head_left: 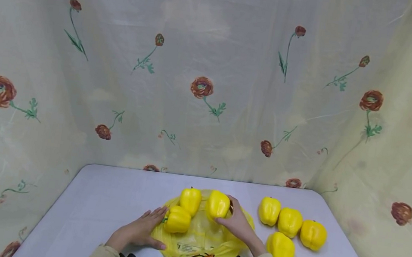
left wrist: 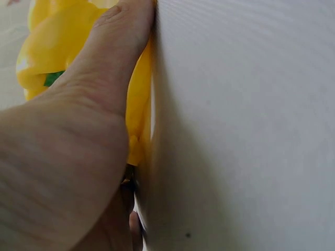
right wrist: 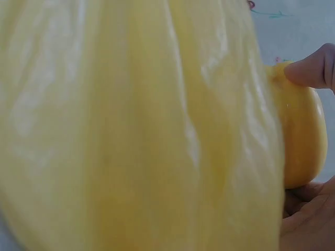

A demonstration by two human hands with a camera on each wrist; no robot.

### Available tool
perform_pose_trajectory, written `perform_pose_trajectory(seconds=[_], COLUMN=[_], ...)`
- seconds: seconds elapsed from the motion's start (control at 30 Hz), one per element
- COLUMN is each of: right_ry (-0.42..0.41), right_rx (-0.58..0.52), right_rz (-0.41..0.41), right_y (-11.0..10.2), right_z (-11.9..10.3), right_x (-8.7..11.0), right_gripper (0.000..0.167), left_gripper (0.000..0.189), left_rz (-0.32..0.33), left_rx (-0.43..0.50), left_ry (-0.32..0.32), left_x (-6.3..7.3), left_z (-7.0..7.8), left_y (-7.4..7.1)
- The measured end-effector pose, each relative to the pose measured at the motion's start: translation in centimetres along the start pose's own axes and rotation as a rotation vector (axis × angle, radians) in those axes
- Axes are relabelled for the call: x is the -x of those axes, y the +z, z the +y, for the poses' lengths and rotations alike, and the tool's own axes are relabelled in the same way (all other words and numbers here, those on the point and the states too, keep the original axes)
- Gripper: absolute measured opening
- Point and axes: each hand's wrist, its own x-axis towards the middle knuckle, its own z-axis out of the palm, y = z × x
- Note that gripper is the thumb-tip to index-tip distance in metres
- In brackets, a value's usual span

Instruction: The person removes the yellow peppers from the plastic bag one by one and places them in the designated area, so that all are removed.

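Observation:
A yellow plastic bag [head_left: 195, 235] lies spread on the table, orange and black print on its front part. Two yellow bell peppers, one behind [head_left: 190, 201] and one in front [head_left: 177, 219], sit on its left side. My right hand [head_left: 238, 224] grips another yellow bell pepper [head_left: 218, 205] over the bag's right half; in the right wrist view a fold of the bag covers part of that pepper [right wrist: 303, 130]. My left hand [head_left: 142, 229] rests at the bag's left edge, fingers extended, thumb on the plastic. In the left wrist view this hand [left wrist: 68, 146] lies beside a pepper [left wrist: 52, 44].
Several more yellow bell peppers stand on the right of the white table [head_left: 112, 190], among them one at the back [head_left: 269, 211] and one nearer the front [head_left: 281, 250], close to my right forearm. A flower-printed curtain [head_left: 203, 145] surrounds the table's back and sides.

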Motion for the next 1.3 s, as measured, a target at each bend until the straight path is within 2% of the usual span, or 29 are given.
perform_pose_trajectory(seconds=[0.6,0.77,0.9,1.13,1.3], right_ry=[0.032,0.096,0.138,0.106,0.081], right_rx=[0.055,0.086,0.072,0.040,0.053], right_rz=[-0.038,-0.029,-0.044,-0.062,-0.039], right_y=[-2.5,-3.7,-4.8,-6.7,-8.0], right_z=[0.1,0.1,0.4,0.8,0.9], right_x=[3.1,4.0,4.7,5.9,6.8], right_gripper=[0.091,0.093,0.095,0.095,0.092], left_gripper=[0.119,0.119,0.118,0.115,0.115], left_rz=[-0.017,-0.011,-0.004,0.004,0.002], left_rx=[0.028,0.018,0.024,0.040,0.036], left_ry=[-0.015,-0.008,-0.004,0.029,0.022], left_x=[-0.2,-0.3,-0.1,0.3,0.5], left_z=[0.1,-0.1,-0.2,0.1,0.3], left_y=[0.0,0.2,0.2,0.0,-0.1])
